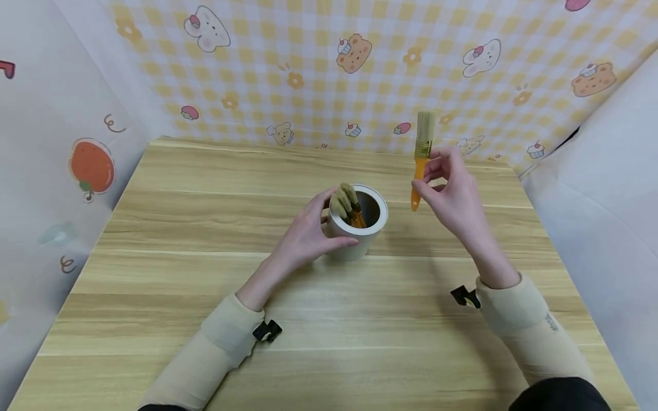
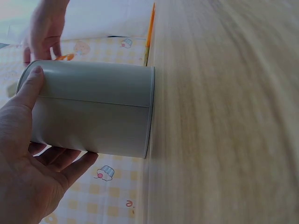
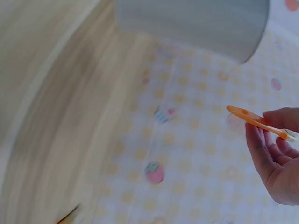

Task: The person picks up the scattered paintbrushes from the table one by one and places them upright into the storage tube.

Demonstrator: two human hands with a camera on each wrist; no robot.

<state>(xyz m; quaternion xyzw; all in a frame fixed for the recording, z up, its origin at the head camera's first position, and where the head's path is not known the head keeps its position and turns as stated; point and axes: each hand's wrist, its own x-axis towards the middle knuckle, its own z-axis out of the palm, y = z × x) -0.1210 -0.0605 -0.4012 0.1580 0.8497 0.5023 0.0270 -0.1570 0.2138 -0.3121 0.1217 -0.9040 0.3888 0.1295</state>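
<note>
- At the middle of the wooden bench (image 1: 205,319) stands a grey-white cylindrical pot (image 1: 360,225), upright, its open mouth facing up.
- Inside the pot leans one brush (image 1: 346,202), its worn bristles up at the near-left rim and its orange handle running down into the pot.
- Left hand (image 1: 305,237): its grip is wrapped on the pot's left side, thumb across the near wall and fingers round the far side; the left wrist view shows the thumb (image 2: 30,86) lying along the rim and the fingers under the wall.
- Right hand (image 1: 452,191): raised above the bench, to the right of the pot and apart from it, its grip pinched on the orange handle of a second brush (image 1: 422,157).
- That second brush stands nearly upright, pale bristles on top, a metal band beneath them, the handle's tip pointing down past the fingers.
- From the right wrist view, the orange handle (image 3: 257,120) lies across the fingertips, with the pot (image 3: 196,23) blurred beyond it.
- Behind the bench hangs a yellow checked backdrop (image 1: 319,63) printed with bears, rabbits and cupcakes.
- Both forearms wear beige sleeves (image 1: 529,325).
</note>
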